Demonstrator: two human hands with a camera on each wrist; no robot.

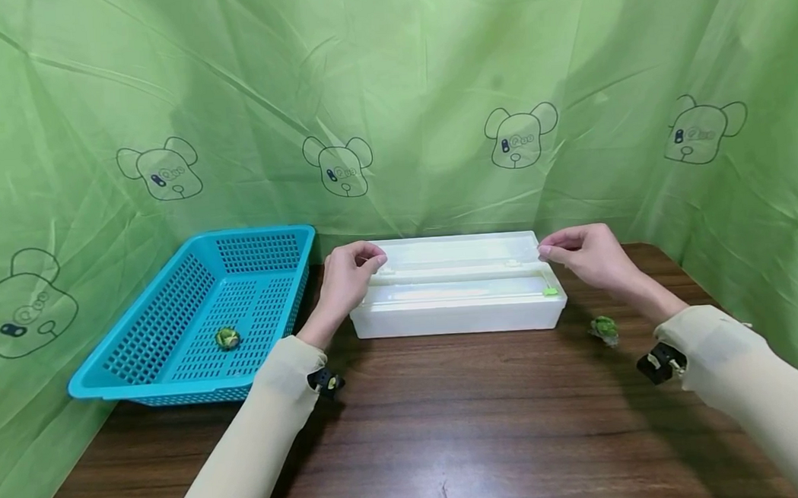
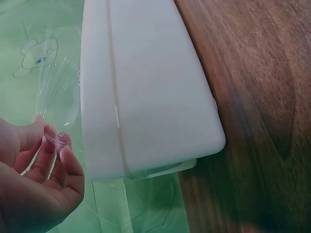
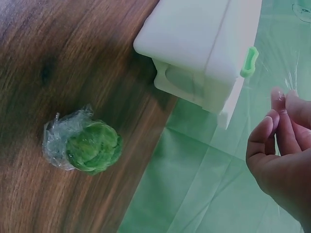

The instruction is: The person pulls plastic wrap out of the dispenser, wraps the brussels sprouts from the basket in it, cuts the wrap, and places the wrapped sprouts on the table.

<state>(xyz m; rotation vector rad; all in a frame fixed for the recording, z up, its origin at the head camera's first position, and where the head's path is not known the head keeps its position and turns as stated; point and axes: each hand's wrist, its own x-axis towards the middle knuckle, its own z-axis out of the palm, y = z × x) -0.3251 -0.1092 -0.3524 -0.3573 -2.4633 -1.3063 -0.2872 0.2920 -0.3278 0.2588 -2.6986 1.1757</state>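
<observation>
A long white cling film dispenser (image 1: 454, 319) lies crosswise on the table, its lid (image 1: 457, 247) raised along the back. My left hand (image 1: 349, 279) is over the left end of the box and pinches clear cling film (image 2: 58, 90) between thumb and fingers. Beyond the right end, my right hand (image 1: 591, 256) pinches the film too, and creases fan out from its fingertips (image 3: 278, 94). A light green slide cutter (image 3: 249, 62) sits at the box's right end. Near my right wrist, a small green cabbage-like head (image 3: 95, 148) lies on the table, partly covered in crumpled film.
On the left stands a blue slotted basket (image 1: 304, 274) with another small cabbage-like head (image 1: 228, 338) inside. The brown wooden table (image 1: 444, 429) extends in front of the dispenser. Green cloth (image 1: 423, 87) with printed bear heads hangs behind and at both sides.
</observation>
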